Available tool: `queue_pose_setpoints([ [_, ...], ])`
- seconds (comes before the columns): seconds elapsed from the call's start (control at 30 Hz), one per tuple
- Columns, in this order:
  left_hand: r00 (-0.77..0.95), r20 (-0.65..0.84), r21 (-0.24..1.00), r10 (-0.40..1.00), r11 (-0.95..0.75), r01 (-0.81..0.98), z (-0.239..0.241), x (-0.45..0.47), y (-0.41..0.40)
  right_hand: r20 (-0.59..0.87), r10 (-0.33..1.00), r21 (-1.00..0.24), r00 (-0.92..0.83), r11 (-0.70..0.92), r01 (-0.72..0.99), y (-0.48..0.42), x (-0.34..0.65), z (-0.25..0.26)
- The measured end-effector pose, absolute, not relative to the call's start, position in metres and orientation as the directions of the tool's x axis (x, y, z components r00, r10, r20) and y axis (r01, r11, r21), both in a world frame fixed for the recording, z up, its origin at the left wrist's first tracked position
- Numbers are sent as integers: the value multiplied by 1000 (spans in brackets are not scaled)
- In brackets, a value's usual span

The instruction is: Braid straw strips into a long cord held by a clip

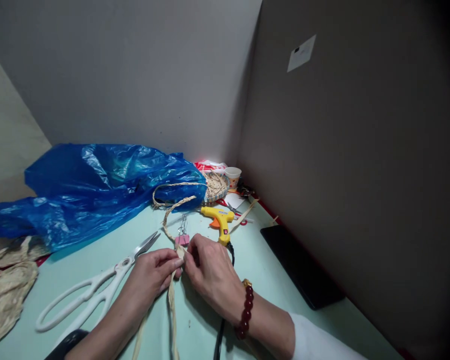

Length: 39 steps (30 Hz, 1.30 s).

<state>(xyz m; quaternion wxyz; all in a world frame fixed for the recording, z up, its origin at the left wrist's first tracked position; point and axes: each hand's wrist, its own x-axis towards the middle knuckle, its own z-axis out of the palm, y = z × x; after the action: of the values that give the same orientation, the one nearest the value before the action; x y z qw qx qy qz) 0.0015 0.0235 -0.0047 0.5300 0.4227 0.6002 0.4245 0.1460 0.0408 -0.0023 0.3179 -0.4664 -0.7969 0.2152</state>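
My left hand (pixel 155 272) and my right hand (pixel 209 270) meet at the middle of the table, both pinched on a pale plaited straw cord (pixel 167 220). The cord runs away from my fingers in a loop toward the blue bag, and loose straw strips (pixel 171 310) trail from my fingers toward me. A pink binder clip (pixel 182 238) sits on the cord just beyond my fingertips. My right wrist wears a dark red bead bracelet (pixel 246 310).
White-handled scissors (pixel 93 290) lie left of my hands. A yellow glue gun (pixel 220 220) with a black cable lies behind my right hand. A blue plastic bag (pixel 93 187), dried husks (pixel 5 290), a woven disc (pixel 214 186), a cup (pixel 233 176) and a black slab (pixel 302 265) surround the pale green table (pixel 273 290).
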Motion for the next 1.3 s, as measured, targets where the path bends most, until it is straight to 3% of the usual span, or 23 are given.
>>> queue_pose_setpoints([
  [0.23, -65, -239, 957, 969, 246, 152, -8, -4, 23, 138, 874, -748, -465, 400, 529, 45, 151, 4],
  [0.77, -69, -251, 938, 966, 260, 229, -6, -3, 21, 157, 879, -743, -451, 406, 533, 52, 151, 2],
  [1.3, -55, -55, 923, 997, 72, 379, -10, -5, 24, 162, 929, -673, -331, 350, 652, 41, 139, -8],
])
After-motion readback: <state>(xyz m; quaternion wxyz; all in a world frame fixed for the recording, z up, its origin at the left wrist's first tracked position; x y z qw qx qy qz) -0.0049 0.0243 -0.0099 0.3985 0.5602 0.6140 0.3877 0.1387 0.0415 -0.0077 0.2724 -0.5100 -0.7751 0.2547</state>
